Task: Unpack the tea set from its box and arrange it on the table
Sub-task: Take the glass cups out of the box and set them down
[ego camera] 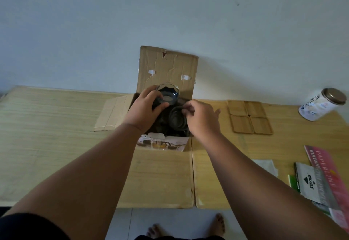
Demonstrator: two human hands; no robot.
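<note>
Bare feet [186, 226] are seen at 6 o'clock, under the worktop [56, 126]. Over the open box [168, 66] at 12, a glass cup [168, 94] is gripped by the left hand [145, 107]; right hand [202, 119] fingers are pinched on a dark round piece [176, 117] still inside. Four wooden coasters [249, 117] are laid at 2 o'clock.

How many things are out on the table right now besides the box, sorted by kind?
Wooden coasters: 4, laid in a square to the right of the box
Tin can with a metal lid: 1
Paper booklets or packets at the right edge: at least 3; the overlapping stack is hard to separate
White folded paper: 1
Total: at least 9
</note>
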